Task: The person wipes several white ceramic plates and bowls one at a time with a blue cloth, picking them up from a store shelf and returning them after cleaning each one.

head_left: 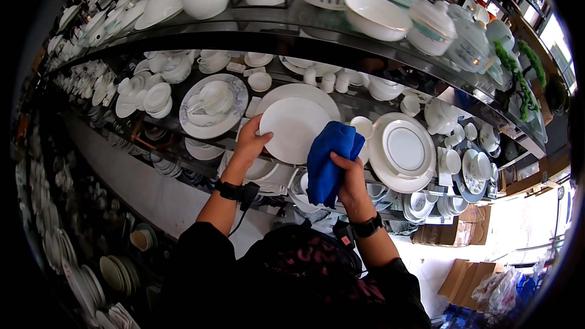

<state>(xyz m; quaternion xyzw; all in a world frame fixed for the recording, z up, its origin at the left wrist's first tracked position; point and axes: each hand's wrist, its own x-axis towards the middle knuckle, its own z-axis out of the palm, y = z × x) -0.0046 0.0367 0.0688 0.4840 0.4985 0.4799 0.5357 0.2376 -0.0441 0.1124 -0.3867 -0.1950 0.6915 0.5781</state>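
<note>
Near the shelf (356,105) edge, your left hand (248,144) pinches a white plate (294,131); your right hand (351,181) clutches a blue cloth (328,161).

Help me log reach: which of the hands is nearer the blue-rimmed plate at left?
Left: the left hand is just right of the blue-rimmed plate; the right hand, holding a blue cloth, is farther right.

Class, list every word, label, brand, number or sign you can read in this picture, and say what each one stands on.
There are none that can be read.
White plate in the left hand: no text visible.
Blue cloth in the right hand: no text visible.
Large white platter: a small mark near its edge, too small to read.
</note>
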